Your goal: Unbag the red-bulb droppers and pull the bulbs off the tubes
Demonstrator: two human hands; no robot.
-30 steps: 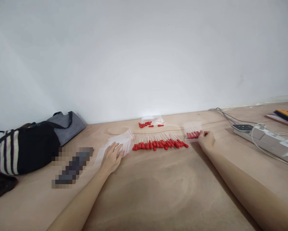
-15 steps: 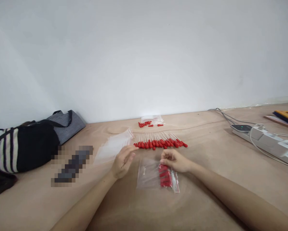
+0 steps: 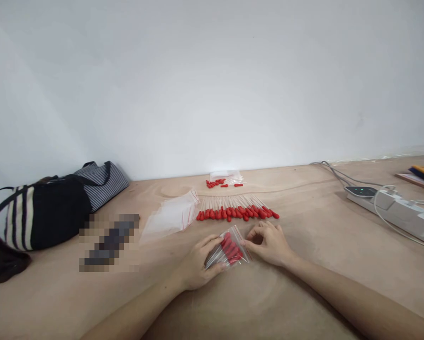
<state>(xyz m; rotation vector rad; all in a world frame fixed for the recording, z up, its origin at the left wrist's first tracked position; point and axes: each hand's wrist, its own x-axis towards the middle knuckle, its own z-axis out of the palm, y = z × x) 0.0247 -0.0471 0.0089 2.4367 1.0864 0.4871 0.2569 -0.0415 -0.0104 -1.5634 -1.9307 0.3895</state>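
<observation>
Fingers [image 3: 211,242] of the left hand [image 3: 196,265] are clamped on the stem end of a clear packet [image 3: 232,249], thumb on the near edge. On the right hand [image 3: 270,243], thumb and forefinger are curled at the packet's red-lined mouth edge; whether they pinch the film or merely rest against it, I cannot tell.

Half a second ago the right fingers alone had the packet, and the left hand was apart from it, near the stick row. A second ago it lay off to the right. Now it is between both hands on the near side, turned slantwise, so the hold seems to have passed to the left and the mouth edge faces the right fingers. Several red-ended sticks show through the film.

Just beyond, the loose sticks [image 3: 233,212] lie in a fanned row, red ends near and pale stems far, unchanged. Left of them, flat pouches [image 3: 167,215] overlap on the table [image 3: 197,314], no longer under the left hand as they were a second ago. Farther off, near the wall [image 3: 212,85], is a smaller red-ended group [image 3: 215,182]. Well to the right stands a power strip [image 3: 403,212].
</observation>
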